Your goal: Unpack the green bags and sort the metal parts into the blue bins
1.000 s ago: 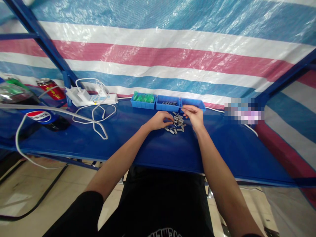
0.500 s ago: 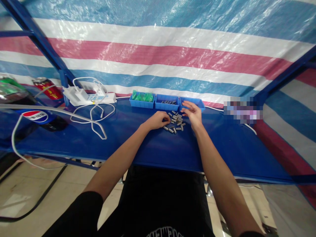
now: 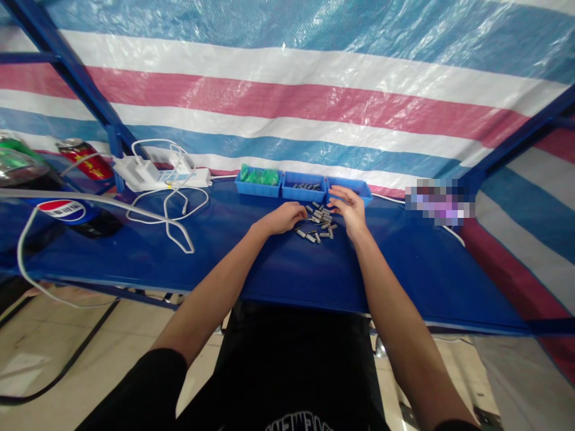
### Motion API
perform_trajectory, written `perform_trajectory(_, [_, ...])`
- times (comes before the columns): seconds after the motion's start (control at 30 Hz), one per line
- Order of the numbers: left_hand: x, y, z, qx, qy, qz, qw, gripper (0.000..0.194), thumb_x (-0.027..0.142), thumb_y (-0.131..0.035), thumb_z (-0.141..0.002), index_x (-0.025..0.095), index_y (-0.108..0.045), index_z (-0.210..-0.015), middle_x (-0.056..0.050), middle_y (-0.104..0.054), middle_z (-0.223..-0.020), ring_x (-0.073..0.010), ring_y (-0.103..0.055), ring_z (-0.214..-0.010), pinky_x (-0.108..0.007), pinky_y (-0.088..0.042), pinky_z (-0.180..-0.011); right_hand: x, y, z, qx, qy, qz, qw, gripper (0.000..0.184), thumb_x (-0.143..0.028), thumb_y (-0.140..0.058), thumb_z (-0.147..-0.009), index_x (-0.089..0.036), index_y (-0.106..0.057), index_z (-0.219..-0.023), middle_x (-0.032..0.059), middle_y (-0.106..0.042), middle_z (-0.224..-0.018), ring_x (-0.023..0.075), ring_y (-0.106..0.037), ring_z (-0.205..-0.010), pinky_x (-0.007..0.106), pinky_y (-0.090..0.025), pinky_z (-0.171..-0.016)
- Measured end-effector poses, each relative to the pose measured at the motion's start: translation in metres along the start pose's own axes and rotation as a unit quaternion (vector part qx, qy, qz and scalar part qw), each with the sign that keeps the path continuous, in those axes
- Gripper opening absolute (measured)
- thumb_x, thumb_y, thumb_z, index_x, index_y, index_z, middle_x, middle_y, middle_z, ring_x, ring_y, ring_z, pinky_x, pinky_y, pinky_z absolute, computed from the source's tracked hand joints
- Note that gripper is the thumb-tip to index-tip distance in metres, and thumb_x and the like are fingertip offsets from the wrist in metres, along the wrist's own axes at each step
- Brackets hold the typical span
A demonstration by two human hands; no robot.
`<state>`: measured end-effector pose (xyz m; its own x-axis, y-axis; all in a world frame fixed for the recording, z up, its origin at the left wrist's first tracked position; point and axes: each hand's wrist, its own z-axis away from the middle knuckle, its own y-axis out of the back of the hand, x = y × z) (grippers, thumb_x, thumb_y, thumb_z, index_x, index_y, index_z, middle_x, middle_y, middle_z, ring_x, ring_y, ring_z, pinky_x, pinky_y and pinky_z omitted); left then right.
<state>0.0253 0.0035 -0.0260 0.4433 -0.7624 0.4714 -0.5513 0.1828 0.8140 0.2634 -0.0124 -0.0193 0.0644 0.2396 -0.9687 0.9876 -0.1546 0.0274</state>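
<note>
Several small metal cylinders (image 3: 324, 235) lie in a loose pile on the blue table (image 3: 309, 272). My left hand (image 3: 287, 216) is at the pile's left edge, fingers curled and thumb drawn in; whatever they pinch is too small to make out. On the right side of the pile, my right hand (image 3: 350, 208) hovers with its fingers apart and nothing visible in them. It partly covers the right blue bin (image 3: 363, 190). More small cylinders lie in the middle blue bin (image 3: 303, 194). Green pieces (image 3: 259, 175) fill the left blue bin (image 3: 258, 190).
A white power strip (image 3: 197, 178) with plugs and a looped white cable (image 3: 166, 221) lies left of the bins. Farther left are a cola bottle (image 3: 85, 218) and a red can (image 3: 87, 158). A blurred-out item (image 3: 440, 202) sits at right, before the striped sheet (image 3: 287, 96).
Both hands stay around the pile, with only slight shifts of the fingers. The view has moved a little. No cylinder is visibly taken up or put down.
</note>
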Motion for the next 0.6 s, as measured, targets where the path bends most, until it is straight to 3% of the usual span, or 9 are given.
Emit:
perform_trajectory(0.13, [-0.0003,0.002,0.001,0.027,0.01,0.009,1.0,0.02,0.01,-0.057,-0.09,0.016,-0.075,-0.097,-0.009,-0.071,-0.092,-0.0205,-0.067,-0.086,-0.032,-0.054,-0.088,-0.0009,-0.0002,0.0011,-0.009,0.0,0.007,1.0,0.048,-0.042,-0.078,-0.07,-0.027,-0.072,-0.115,0.0081,-0.075,-0.126,0.0197,-0.072,-0.077,0.032,-0.056,-0.063])
perform_trajectory(0.3, [0.0007,0.0014,-0.0005,0.101,0.041,0.08,0.991,0.02,0.012,-0.064,-0.086,0.016,-0.077,-0.1,-0.006,-0.072,-0.089,-0.017,-0.068,-0.077,-0.03,-0.057,-0.081,-0.0011,-0.0007,0.0019,-0.017,0.003,0.011,1.0,0.047,-0.045,-0.078,-0.071,-0.027,-0.072,-0.114,0.0085,-0.076,-0.124,0.0191,-0.071,-0.077,0.032,-0.057,-0.064])
perform_trajectory(0.5, [0.0072,-0.0002,-0.004,0.204,0.085,0.22,0.95,0.023,0.018,-0.074,-0.083,0.016,-0.073,-0.106,-0.004,-0.076,-0.086,-0.0176,-0.075,-0.082,-0.03,-0.062,-0.085,-0.0042,-0.0023,0.0047,-0.046,-0.016,-0.007,0.999,0.042,-0.041,-0.079,-0.069,-0.026,-0.074,-0.108,0.006,-0.079,-0.112,0.017,-0.07,-0.074,0.03,-0.055,-0.063])
perform_trajectory(0.6, [0.0088,-0.0013,-0.0048,0.244,0.096,0.254,0.931,0.031,0.023,-0.082,-0.079,0.016,-0.072,-0.107,-0.006,-0.076,-0.1,-0.0178,-0.077,-0.085,-0.031,-0.064,-0.086,-0.0049,-0.0029,0.0056,-0.055,-0.019,-0.003,0.998,0.039,-0.043,-0.08,-0.069,-0.027,-0.075,-0.104,0.0049,-0.079,-0.11,0.0171,-0.07,-0.074,0.029,-0.055,-0.063])
